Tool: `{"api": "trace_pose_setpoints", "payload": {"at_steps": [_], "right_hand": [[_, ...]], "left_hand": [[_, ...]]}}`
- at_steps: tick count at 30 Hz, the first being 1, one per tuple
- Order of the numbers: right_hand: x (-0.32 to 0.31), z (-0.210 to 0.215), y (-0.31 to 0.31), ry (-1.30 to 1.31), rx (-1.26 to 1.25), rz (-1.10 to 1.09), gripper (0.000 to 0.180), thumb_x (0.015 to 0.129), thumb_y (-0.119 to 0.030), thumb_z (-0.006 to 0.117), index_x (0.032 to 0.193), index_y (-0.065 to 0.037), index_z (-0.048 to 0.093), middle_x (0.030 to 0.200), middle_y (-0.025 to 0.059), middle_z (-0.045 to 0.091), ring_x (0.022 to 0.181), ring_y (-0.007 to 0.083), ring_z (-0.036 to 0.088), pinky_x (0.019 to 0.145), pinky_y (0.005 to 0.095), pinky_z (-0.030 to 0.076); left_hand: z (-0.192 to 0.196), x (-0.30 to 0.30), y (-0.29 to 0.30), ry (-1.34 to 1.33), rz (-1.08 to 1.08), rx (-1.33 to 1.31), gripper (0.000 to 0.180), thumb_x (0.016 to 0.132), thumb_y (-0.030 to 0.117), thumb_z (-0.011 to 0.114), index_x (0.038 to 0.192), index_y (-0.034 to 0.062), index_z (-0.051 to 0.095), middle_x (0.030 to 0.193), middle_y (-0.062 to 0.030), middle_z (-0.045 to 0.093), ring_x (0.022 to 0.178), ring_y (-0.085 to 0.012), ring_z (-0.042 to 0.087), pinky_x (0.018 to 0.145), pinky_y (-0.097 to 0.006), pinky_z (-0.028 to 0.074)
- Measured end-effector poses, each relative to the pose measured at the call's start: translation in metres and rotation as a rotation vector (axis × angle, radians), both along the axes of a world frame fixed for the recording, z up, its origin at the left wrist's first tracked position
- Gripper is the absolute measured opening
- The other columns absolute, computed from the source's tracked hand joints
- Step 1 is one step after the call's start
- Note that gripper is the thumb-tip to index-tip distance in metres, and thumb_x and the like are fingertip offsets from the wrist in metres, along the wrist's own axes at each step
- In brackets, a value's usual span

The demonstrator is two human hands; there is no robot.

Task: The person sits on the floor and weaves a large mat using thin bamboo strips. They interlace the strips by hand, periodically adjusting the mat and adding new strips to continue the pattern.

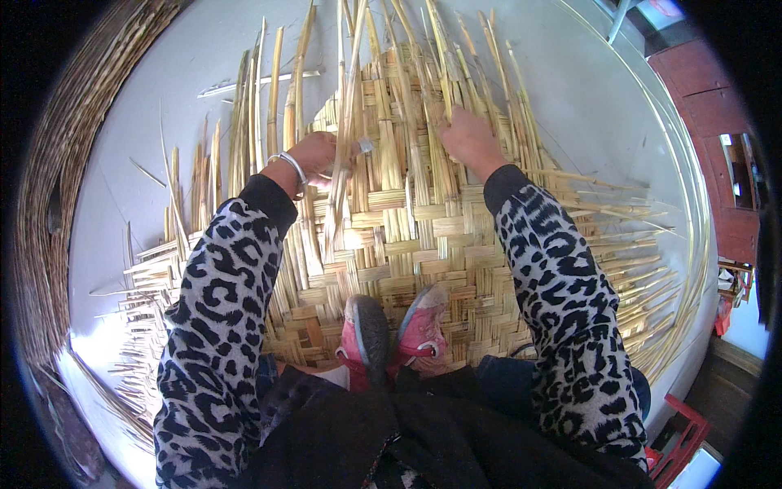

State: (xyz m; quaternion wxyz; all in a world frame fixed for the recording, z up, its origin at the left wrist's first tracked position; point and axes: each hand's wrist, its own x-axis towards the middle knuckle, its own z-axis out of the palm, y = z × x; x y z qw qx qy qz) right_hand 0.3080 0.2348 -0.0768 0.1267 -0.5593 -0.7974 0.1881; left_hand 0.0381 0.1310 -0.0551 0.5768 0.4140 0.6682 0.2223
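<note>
A mat of flat, split reed strips (pixel 444 244) is spread on the floor under my feet, woven in the middle, with loose strip ends fanning out on its far and side edges. My left hand (pixel 316 153), a silver bangle on its wrist, is closed at a long upright reed strip (pixel 346 106) left of the middle. A small pale, shiny piece (pixel 363 146) shows by its fingertips; I cannot make out what it is. To the right, my right hand (pixel 470 140) is closed around another reed strip (pixel 445 77), its fingertips partly hidden behind the hand.
My pink shoes (pixel 423 330) stand on the near part of the weave. A thick stack of brown reeds (pixel 50 187) lines the left side. Long thin strips (pixel 684 163) curve along the right. Dark red furniture (pixel 702 98) and a red stool (pixel 683 440) stand at the right edge.
</note>
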Motion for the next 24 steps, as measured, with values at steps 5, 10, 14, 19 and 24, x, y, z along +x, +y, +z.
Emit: {"api": "trace_pose_setpoints", "payload": {"at_steps": [5,10,14,19,24], "right_hand": [[0.007,-0.023,0.014,0.290,-0.340,-0.034,0.053,0.083,-0.041,0.069,0.107,0.006,0.062,0.105,0.0281,0.066,0.100,0.0389,0.065,0.087,0.0451,0.051],[0.012,-0.026,0.021,0.393,-0.395,0.013,0.050,0.083,-0.038,0.073,0.110,0.004,0.064,0.105,0.0166,0.068,0.096,0.0271,0.064,0.083,0.0391,0.049],[0.012,-0.019,0.013,0.417,-0.274,0.004,0.049,0.086,-0.038,0.071,0.108,0.005,0.063,0.101,0.0157,0.067,0.095,0.0251,0.063,0.082,0.0384,0.048],[0.012,-0.007,0.009,0.156,-0.192,0.072,0.054,0.085,-0.032,0.066,0.116,0.011,0.057,0.106,0.0289,0.065,0.101,0.0398,0.064,0.092,0.0446,0.049],[0.007,-0.009,0.002,0.102,-0.059,0.049,0.037,0.084,-0.025,0.063,0.102,0.007,0.058,0.096,0.0295,0.065,0.093,0.0439,0.064,0.083,0.0485,0.051]], "left_hand": [[-0.015,0.003,-0.003,-0.039,0.085,-0.015,0.031,0.088,0.039,0.071,0.090,0.0081,0.067,0.074,-0.0011,0.063,0.063,-0.0125,0.060,0.054,-0.026,0.046],[-0.039,0.004,-0.001,-0.030,-0.060,0.201,0.035,0.083,0.035,0.078,0.095,0.0039,0.067,0.075,-0.0015,0.061,0.063,-0.0121,0.058,0.058,-0.026,0.048],[-0.045,0.002,0.003,-0.141,-0.042,0.007,0.029,0.084,0.027,0.078,0.097,0.0048,0.065,0.074,0.0010,0.059,0.061,-0.0080,0.056,0.053,-0.025,0.049],[-0.053,0.024,-0.004,-0.195,0.145,0.053,0.027,0.082,0.023,0.079,0.085,0.0006,0.066,0.069,-0.0060,0.065,0.057,-0.0140,0.062,0.047,-0.028,0.046],[-0.047,0.027,-0.004,-0.333,0.186,0.057,0.029,0.084,0.022,0.077,0.098,-0.0002,0.064,0.079,-0.0082,0.070,0.063,-0.0137,0.065,0.051,-0.027,0.050]]}}
